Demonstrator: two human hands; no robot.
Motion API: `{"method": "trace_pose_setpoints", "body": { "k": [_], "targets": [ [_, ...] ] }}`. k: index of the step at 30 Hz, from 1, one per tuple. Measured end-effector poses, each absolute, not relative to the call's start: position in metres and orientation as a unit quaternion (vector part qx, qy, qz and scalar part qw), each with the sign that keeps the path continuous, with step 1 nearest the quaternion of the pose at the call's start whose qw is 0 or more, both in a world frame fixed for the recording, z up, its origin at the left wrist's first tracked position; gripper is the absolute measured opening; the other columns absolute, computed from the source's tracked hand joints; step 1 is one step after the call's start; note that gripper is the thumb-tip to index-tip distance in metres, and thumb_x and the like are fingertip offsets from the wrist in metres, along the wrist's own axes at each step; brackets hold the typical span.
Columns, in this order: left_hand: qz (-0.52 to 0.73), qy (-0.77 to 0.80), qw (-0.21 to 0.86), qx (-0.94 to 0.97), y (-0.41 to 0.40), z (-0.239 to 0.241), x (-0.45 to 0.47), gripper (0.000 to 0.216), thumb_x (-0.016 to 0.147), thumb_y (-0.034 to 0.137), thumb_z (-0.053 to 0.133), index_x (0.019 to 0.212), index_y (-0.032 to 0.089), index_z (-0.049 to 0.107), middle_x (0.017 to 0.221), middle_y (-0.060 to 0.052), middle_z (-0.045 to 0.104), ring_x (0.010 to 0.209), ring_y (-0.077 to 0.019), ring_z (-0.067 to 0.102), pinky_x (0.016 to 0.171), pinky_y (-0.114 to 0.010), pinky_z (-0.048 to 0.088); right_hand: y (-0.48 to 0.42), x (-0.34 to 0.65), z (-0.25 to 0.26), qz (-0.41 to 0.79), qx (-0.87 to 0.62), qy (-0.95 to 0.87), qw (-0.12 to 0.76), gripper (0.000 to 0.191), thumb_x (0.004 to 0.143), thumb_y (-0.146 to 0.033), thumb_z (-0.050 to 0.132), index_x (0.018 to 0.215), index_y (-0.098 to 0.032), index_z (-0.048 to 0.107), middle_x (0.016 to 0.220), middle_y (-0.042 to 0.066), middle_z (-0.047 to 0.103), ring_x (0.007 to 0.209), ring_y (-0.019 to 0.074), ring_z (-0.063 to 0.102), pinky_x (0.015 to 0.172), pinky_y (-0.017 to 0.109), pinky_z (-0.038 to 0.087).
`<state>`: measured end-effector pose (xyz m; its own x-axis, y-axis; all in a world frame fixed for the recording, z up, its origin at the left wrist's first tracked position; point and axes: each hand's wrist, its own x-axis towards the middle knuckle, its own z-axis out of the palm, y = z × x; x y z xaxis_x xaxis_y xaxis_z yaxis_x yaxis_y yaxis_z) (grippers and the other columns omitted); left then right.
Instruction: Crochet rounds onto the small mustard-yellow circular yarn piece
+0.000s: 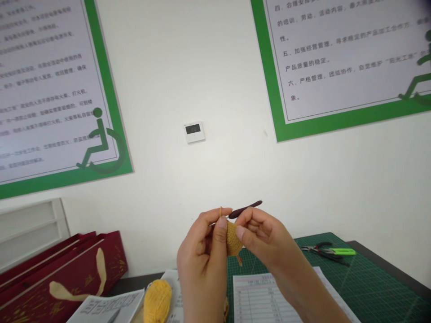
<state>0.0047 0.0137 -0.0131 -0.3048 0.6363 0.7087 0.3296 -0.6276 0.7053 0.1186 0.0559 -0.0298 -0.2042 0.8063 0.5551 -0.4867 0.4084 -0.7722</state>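
A small rounded yellow crocheted piece (pixel 233 242) is held up between my hands, in front of the wall. My left hand (pixel 205 251) is closed, pinching its left edge with thumb and index finger. A strand of yellow yarn (pixel 221 211) passes over the left index finger. My right hand (pixel 261 233) pinches the piece's right edge with thumb and index finger. Just above the right index finger lies the dark handle of a crochet hook (pixel 244 209), its metal shaft reaching toward the left fingertips. The hook's tip is hidden. A short brownish yarn end (pixel 239 260) hangs below the piece.
A yellow yarn ball (pixel 157 300) sits beside my left forearm. Printed sheets (pixel 259 300) lie on the green cutting mat (pixel 377 282). Pliers (pixel 325 251) and a bright green tool (pixel 342 251) rest at right. Dark red gift bags (pixel 77 273) stand at left.
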Motion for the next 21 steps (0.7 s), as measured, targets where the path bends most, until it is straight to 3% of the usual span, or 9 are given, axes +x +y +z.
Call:
{"method": "trace_pose_setpoints", "body": {
  "k": [11,21],
  "targets": [
    [0.706,0.391,0.179,0.563,0.011,-0.012,0.007,0.019,0.09,0.04,0.069,0.099,0.023,0.068,0.075,0.0,0.068,0.058,-0.0124,0.053,0.05,-0.021,0.04,0.052,0.12,-0.027,0.564,-0.128,-0.558,0.595,0.027,0.08,-0.038,0.077,0.077,-0.019,0.059,0.068,-0.003,0.058,0.065,0.0122,0.051,0.063,0.026,0.041],
    [0.72,0.402,0.16,0.543,0.01,-0.011,0.016,0.018,0.091,0.04,0.068,0.095,0.023,0.071,0.072,0.001,0.067,0.057,-0.0124,0.053,0.049,-0.021,0.039,0.052,0.117,-0.029,0.588,-0.142,-0.525,0.599,0.027,0.08,-0.039,0.076,0.078,-0.017,0.061,0.069,-0.003,0.059,0.066,0.012,0.05,0.063,0.025,0.04]
  ]
}}
